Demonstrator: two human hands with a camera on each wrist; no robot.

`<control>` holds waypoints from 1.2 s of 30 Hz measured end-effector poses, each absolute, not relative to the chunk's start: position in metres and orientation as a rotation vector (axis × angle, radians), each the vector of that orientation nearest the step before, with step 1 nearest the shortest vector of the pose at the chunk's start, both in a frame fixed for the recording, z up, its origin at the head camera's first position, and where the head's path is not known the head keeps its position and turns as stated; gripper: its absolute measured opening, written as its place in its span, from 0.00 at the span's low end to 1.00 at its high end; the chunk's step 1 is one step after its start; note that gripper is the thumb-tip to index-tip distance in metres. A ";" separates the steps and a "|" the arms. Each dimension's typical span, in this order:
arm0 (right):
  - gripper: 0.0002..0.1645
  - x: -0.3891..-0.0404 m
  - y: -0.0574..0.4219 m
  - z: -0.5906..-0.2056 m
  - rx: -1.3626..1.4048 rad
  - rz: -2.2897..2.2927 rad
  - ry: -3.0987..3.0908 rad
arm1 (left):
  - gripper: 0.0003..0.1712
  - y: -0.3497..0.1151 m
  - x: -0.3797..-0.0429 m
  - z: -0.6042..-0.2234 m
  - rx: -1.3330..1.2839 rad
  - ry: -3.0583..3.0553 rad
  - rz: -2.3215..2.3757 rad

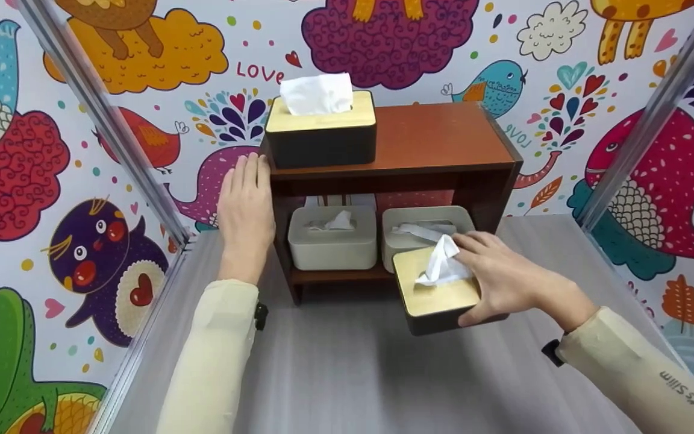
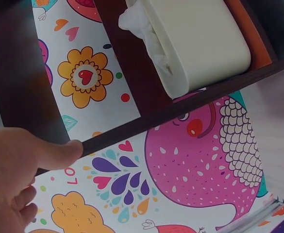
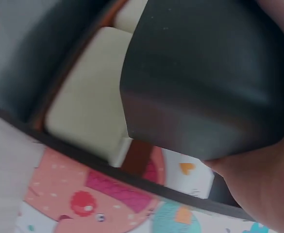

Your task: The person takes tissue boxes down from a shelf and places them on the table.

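Note:
My right hand (image 1: pixel 500 277) grips a black tissue box (image 1: pixel 437 322) with a pale wooden lid, thumb on its near side and fingers at the far side. A white tissue (image 1: pixel 443 265) pokes out of the lid. The box hangs tilted in front of the small brown shelf (image 1: pixel 437 138); the right wrist view shows its dark side (image 3: pixel 205 82) filling much of the frame. My left hand (image 1: pixel 246 211) lies along the shelf's left side, fingers straight and together. In the left wrist view its thumb (image 2: pixel 59 154) touches the side panel's dark edge.
Another black tissue box (image 1: pixel 323 141) with a wooden lid stands at the top left of the shelf. Two cream tissue boxes, a left one (image 1: pixel 332 247) and a right one (image 1: pixel 395 241), sit on the lower level. Cartoon-printed walls with metal posts (image 1: pixel 636 114) enclose the grey surface (image 1: pixel 323 374).

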State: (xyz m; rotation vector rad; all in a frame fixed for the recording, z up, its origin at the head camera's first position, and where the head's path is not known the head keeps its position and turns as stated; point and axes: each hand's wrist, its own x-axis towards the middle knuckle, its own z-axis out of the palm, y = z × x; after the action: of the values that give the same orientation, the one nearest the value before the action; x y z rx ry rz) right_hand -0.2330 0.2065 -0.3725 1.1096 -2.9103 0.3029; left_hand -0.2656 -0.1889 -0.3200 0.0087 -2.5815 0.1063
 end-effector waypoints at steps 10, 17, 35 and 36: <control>0.60 -0.235 0.229 -0.426 1.089 0.421 -2.965 | 0.44 -0.188 -0.265 -0.319 0.012 -2.586 0.095; 0.64 -0.232 0.251 -0.454 0.993 0.456 -3.031 | 0.44 -0.188 -0.266 -0.319 0.011 -2.581 0.085; 0.64 -0.239 0.309 -0.501 0.825 0.433 -3.104 | 0.45 -0.188 -0.265 -0.320 0.018 -2.576 0.104; 0.64 -0.240 0.312 -0.503 0.813 0.435 -3.113 | 0.45 -0.187 -0.265 -0.320 0.019 -2.581 0.114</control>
State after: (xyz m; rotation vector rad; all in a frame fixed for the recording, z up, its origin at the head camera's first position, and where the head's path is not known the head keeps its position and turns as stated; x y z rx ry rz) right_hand -0.2401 0.3125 -0.5031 0.8131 -3.1130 0.4353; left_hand -0.2653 -0.1872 -0.3201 0.0191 -2.5806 0.1135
